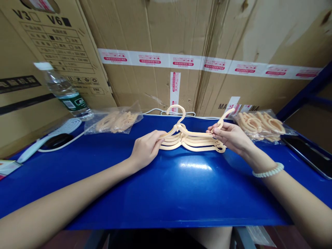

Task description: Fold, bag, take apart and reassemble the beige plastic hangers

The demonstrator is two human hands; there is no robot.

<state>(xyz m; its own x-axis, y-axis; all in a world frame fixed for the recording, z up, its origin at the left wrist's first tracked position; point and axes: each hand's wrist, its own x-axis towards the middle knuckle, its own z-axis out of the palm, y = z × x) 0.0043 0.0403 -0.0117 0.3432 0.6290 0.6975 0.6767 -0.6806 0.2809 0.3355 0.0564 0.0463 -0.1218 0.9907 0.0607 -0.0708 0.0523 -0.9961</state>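
Observation:
A cream plastic folding hanger (194, 133), its hook pointing up, is held above a stack of similar hangers (198, 148) lying on the blue table (166, 193). My left hand (147, 147) is closed around the left arm of the upper hanger, fingers covering its end. At the other side, my right hand (232, 136) pinches the right arm's end between thumb and fingers. A curved cream piece (226, 116) sticks up from those fingers; whether it is joined to the arm is hidden by them.
Clear bags of cream hanger parts lie at the back left (118, 121) and back right (260, 125). A water bottle (66, 91), a hairbrush (49, 138) and a dark round object (59, 140) are on the left. A phone (308, 154) lies right. Cardboard boxes (145, 31) stand behind.

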